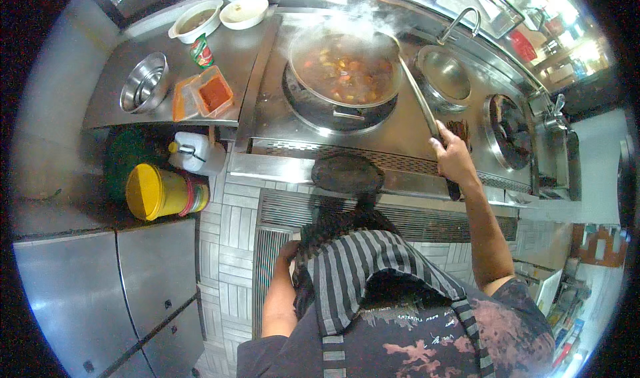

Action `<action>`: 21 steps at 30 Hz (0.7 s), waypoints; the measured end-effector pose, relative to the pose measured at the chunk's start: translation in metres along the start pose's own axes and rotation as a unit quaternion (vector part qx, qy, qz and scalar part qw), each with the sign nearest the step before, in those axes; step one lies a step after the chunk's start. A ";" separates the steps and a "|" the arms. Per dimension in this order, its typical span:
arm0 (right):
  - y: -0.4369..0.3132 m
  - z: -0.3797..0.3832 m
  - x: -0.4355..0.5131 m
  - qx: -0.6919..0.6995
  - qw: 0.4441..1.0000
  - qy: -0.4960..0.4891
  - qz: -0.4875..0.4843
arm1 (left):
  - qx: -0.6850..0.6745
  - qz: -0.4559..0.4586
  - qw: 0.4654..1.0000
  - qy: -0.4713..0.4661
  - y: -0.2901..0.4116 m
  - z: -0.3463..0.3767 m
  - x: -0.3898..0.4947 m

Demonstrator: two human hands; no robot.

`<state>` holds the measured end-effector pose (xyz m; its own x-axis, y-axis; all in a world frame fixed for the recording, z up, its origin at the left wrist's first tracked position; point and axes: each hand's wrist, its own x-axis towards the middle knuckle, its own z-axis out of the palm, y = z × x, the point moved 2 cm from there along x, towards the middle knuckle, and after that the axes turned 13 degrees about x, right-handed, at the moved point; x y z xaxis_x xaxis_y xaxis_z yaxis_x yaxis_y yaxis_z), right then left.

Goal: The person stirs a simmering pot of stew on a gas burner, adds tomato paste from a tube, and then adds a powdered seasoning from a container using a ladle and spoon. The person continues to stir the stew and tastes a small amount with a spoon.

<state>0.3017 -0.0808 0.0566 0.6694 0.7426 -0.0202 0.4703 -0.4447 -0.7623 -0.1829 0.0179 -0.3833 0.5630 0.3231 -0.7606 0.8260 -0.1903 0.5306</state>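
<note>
My right hand (452,153) grips the long metal handle (418,90) of a ladle or similar stirring tool. Its far end reaches the right rim of a large metal pot (349,114), where steam hides its head. Inside the pot is a brown stew (345,73) with orange and yellow chunks. A black burner ring (300,105) surrounds the pot's base. Down by my waist is my left hand (289,252), beside the striped apron (370,245). My body and clothing partly hide its fingers, so I cannot tell whether it holds anything.
Left counter: steel bowl (144,84), plastic tub of red paste or powder (215,94), pouch (202,52), white dishes (196,20) (244,13). Below are a jug (196,153) and yellow bucket (150,190). Right: metal pot (444,75), burner (507,130), faucet (459,23). A dark round object (347,173) overlaps the stove front.
</note>
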 end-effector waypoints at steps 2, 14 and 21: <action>0.004 0.012 -0.018 0.201 0.963 -0.070 0.164 | -0.003 -0.003 1.000 -0.004 -0.007 0.002 -0.002; -0.051 0.028 -0.032 0.787 0.513 -0.169 0.298 | 0.148 0.093 0.978 0.115 -0.029 0.027 -0.023; -0.086 0.007 -0.024 0.431 0.864 -0.129 0.225 | 0.086 0.026 0.996 0.028 -0.022 0.025 -0.009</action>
<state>0.2407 -0.0568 0.1181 0.4706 0.7280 -0.4986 -0.4816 -0.2615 -0.8365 -0.2054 -0.0040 -0.3972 0.6067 0.3594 -0.7090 0.7910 -0.3618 0.4934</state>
